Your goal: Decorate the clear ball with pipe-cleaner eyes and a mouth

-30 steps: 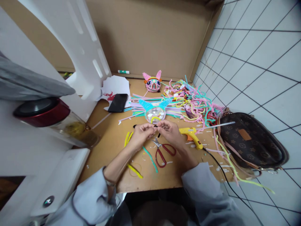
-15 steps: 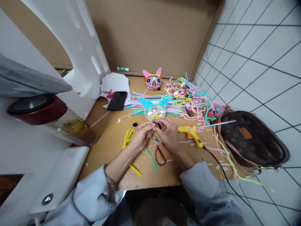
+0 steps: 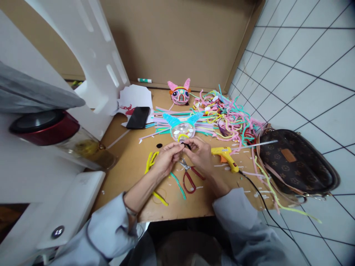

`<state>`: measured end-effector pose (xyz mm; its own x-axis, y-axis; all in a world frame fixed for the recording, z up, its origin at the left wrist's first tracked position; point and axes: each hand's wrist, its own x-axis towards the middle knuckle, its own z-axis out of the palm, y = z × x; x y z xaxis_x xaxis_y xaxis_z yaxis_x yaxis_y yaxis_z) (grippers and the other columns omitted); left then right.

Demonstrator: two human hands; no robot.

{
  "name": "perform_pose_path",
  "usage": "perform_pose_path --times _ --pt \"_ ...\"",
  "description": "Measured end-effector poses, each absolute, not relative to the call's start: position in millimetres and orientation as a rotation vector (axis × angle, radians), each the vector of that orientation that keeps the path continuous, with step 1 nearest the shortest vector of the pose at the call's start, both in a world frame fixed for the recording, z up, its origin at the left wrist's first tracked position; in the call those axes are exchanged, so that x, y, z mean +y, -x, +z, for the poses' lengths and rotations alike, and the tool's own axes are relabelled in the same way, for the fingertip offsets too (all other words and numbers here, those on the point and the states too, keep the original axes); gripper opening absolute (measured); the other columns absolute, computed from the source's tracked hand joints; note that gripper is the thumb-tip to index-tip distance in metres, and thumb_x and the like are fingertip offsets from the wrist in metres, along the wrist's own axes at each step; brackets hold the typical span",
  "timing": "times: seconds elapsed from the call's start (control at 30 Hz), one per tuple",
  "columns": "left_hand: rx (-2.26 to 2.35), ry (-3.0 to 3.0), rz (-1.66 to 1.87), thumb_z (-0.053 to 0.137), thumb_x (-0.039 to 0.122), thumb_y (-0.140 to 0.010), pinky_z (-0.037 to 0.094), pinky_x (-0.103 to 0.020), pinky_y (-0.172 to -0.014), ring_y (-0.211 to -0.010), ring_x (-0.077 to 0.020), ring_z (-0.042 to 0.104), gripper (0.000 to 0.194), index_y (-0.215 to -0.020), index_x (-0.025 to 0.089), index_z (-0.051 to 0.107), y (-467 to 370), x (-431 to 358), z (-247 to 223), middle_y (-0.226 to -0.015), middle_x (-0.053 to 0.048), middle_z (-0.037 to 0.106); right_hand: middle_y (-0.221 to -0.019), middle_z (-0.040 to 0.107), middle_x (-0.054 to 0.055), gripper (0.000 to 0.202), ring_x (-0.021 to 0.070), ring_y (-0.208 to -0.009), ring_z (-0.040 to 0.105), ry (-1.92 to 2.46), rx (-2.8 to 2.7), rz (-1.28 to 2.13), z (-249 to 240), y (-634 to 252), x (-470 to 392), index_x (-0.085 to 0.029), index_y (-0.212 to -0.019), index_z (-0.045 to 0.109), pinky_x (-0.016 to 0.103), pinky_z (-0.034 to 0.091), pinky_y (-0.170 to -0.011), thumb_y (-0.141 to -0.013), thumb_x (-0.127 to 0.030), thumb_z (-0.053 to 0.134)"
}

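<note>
Between my two hands a small black strip [image 3: 187,146] is pinched. My left hand [image 3: 168,157] holds its left end with thumb and finger, and my right hand [image 3: 200,153] grips the right part. Just beyond the fingertips lies a clear round piece with blue ears [image 3: 182,130] and a yellow arc. A small black disc [image 3: 159,146] rests to the left of my left hand. Red-handled scissors [image 3: 189,181] lie below the hands, beside a teal strip [image 3: 179,186]. Yellow strips [image 3: 150,162] are partly hidden by my left hand.
A yellow glue gun [image 3: 227,157] lies to the right, near a brown bag [image 3: 299,162]. Behind are a pink-eared figure [image 3: 180,96] and tangled coloured strips [image 3: 233,118]. A phone [image 3: 138,118] and a glass bottle [image 3: 85,147] are on the left.
The black strip looks less curved between my fingers, and my right hand has shifted slightly. The rest of the view has barely moved.
</note>
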<state>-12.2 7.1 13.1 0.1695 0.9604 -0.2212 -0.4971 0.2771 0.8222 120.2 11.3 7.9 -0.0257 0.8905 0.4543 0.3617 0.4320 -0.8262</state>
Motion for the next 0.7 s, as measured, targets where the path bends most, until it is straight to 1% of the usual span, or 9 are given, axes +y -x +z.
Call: perform_pose_path --times 0.2,0.3,0.4,0.5,0.63,0.7 --pt "0.861 -0.804 1.194 0.081 0.039 -0.059 0.015 -0.020 -0.045 -0.046 -0.0037 0.027 0.033 -0.065 0.013 0.062 16.3 9.7 10.5 -0.051 0.006 0.038 -0.079 0.064 0.001 0.010 0.0127 -0.067 0.056 1.111 -1.565 0.708 12.3 -123.0 12.6 -0.019 -0.081 0.068 0.025 0.049 -0.065 -0.071 -0.023 0.069" --pt "0.864 -0.883 1.219 0.078 0.044 -0.064 0.017 -0.020 -0.045 -0.045 -0.0041 0.027 0.036 -0.060 0.014 0.059 21.7 13.9 7.2 -0.051 0.006 0.037 -0.081 0.065 0.001 0.011 0.0131 -0.068 0.056 1.103 -1.584 0.716 14.0 -124.2 12.3 -0.020 -0.081 0.069 0.026 0.049 -0.065 -0.070 -0.023 0.070" --pt "0.894 -1.021 1.187 0.078 0.047 -0.066 0.018 -0.021 -0.046 -0.045 -0.0050 0.027 0.036 -0.064 0.014 0.065 27.8 16.4 4.5 -0.048 0.006 0.037 -0.084 0.066 0.002 0.012 0.0144 -0.071 0.057 1.088 -1.633 0.718 14.2 -125.1 12.1 -0.021 -0.083 0.070 0.027 0.049 -0.066 -0.071 -0.022 0.070" --pt "0.954 -1.140 1.157 0.078 0.049 -0.068 0.021 -0.021 -0.047 -0.047 -0.0060 0.031 0.036 -0.071 0.014 0.071 31.6 16.4 4.3 -0.049 0.004 0.043 -0.085 0.065 0.003 0.013 0.0153 -0.073 0.058 1.057 -1.658 0.722 13.2 -126.1 12.6 -0.021 -0.085 0.072 0.028 0.049 -0.068 -0.072 -0.021 0.070" --pt "0.997 -1.204 1.144 0.081 0.049 -0.063 0.027 -0.021 -0.051 -0.052 -0.0078 0.039 0.037 -0.070 0.014 0.073 33.1 16.2 7.2 -0.057 0.000 0.055 -0.085 0.066 0.003 0.012 0.0165 -0.077 0.060 1.031 -1.674 0.721 11.4 -126.8 13.3 -0.021 -0.086 0.073 0.030 0.050 -0.072 -0.076 -0.021 0.068" --pt "1.006 -1.226 1.146 0.083 0.047 -0.061 0.028 -0.021 -0.051 -0.053 -0.0081 0.040 0.035 -0.069 0.014 0.074 33.2 16.3 8.1 -0.058 -0.001 0.057 -0.086 0.067 0.003 0.011 0.0172 -0.081 0.062 1.017 -1.694 0.716 10.8 -126.9 13.2 -0.022 -0.087 0.074 0.031 0.051 -0.075 -0.078 -0.021 0.066"
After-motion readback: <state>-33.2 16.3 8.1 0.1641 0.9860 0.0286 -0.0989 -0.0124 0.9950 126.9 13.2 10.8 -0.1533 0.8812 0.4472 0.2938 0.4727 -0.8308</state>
